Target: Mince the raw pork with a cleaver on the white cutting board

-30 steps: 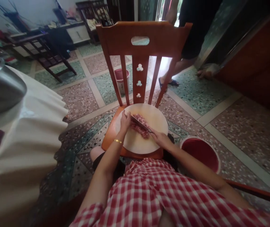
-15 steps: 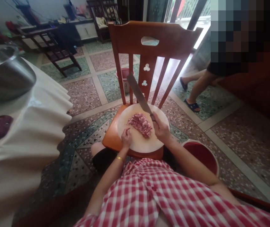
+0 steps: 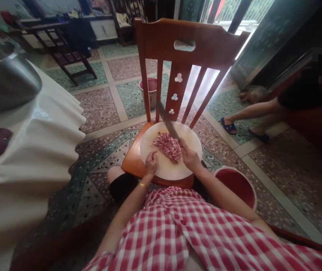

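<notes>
A heap of chopped meat (image 3: 167,147) lies in the middle of a round, pale cutting board (image 3: 175,172). My right hand (image 3: 190,155) grips the handle of a kitchen knife (image 3: 169,122). Its long blade slants up and to the left, over the far right edge of the meat. Whether the edge touches the meat I cannot tell. On the board's left part rests my left hand (image 3: 151,162), curled into a fist close beside the meat, with no object showing in it. The board sits on the seat of a wooden chair (image 3: 132,160) in front of me.
A table with a pale cloth (image 3: 56,124) stands at left, bearing a large metal pot (image 3: 8,82). A red-lined bucket (image 3: 237,186) is on the floor at right, and a smaller bin (image 3: 151,88) behind the chair. At far right are a person's legs (image 3: 258,113).
The knife blade has come down toward the meat and its tip sits lower. My left hand has barely moved. The person at right has moved further right.
</notes>
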The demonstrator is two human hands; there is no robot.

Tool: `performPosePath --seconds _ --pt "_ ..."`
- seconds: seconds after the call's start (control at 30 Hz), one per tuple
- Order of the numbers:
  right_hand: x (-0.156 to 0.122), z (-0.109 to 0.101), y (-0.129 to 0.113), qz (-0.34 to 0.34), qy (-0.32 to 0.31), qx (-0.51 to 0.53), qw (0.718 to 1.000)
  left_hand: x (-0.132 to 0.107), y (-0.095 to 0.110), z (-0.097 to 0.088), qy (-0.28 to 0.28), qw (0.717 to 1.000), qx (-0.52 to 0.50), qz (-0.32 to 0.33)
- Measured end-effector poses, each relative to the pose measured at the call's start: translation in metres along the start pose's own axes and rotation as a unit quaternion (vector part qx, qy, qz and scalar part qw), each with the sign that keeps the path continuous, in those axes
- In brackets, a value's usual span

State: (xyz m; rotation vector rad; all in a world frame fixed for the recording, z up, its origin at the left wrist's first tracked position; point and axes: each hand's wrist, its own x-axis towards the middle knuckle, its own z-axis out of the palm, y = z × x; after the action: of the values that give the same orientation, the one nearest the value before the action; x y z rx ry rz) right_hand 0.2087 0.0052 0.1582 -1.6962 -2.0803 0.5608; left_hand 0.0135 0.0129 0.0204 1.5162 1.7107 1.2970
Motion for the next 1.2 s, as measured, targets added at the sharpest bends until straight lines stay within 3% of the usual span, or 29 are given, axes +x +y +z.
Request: performPosePath --seconds 0.07,0.13,0.27,0.37,0.53,0.6,0.7,0.77,0.83,0.97,1.03,1.13,1.2 --pt "-0.003 0.013 0.01 0.045 -0.08 -0.046 0.995 0.0 -0.001 0.0 -0.001 1.0 0.004 0.006" --pt "-0.004 0.012 0.016 0.055 -0.116 -0.057 0.99 0.001 -0.001 0.0 -0.003 1.0 0.005 0.008" --pt "-0.003 -0.013 0.003 0.019 -0.042 0.002 0.999 0.0 -0.001 0.001 -0.002 1.0 -0.005 0.005" --pt "-0.002 -0.01 -0.002 0.002 0.01 0.018 1.0 -0.001 0.0 0.001 0.001 1.0 -0.003 0.005" --pt "-0.006 0.015 0.015 0.067 -0.105 -0.009 0.992 -0.001 -0.001 0.0 0.0 1.0 0.002 0.007" --pt "-0.007 0.006 0.013 0.06 -0.092 0.011 0.994 -0.001 -0.002 0.0 -0.005 1.0 0.002 0.012" --pt "-0.005 -0.011 -0.001 0.013 -0.015 0.056 0.998 -0.001 -0.001 0.0 -0.005 1.0 0.004 0.017" --pt "-0.003 -0.008 -0.006 -0.012 0.025 0.065 0.998 -0.001 -0.001 0.0 -0.002 1.0 0.003 0.016" --pt "-0.004 0.006 -0.002 -0.001 0.0 0.036 0.999 -0.002 -0.001 0.001 0.002 1.0 0.003 0.016" --pt "-0.014 0.025 0.02 0.062 -0.114 -0.038 0.991 -0.001 -0.005 0.001 0.007 1.0 0.007 0.024" --pt "-0.017 0.016 0.019 0.047 -0.106 -0.039 0.992 -0.001 -0.007 0.001 0.001 1.0 0.005 0.027" --pt "-0.013 0.001 0.001 -0.007 -0.047 -0.009 0.999 -0.001 -0.008 0.002 0.001 1.0 -0.001 0.031" --pt "-0.007 0.004 -0.009 -0.019 -0.014 0.002 1.0 -0.002 -0.008 0.002 0.004 1.0 -0.003 0.03"
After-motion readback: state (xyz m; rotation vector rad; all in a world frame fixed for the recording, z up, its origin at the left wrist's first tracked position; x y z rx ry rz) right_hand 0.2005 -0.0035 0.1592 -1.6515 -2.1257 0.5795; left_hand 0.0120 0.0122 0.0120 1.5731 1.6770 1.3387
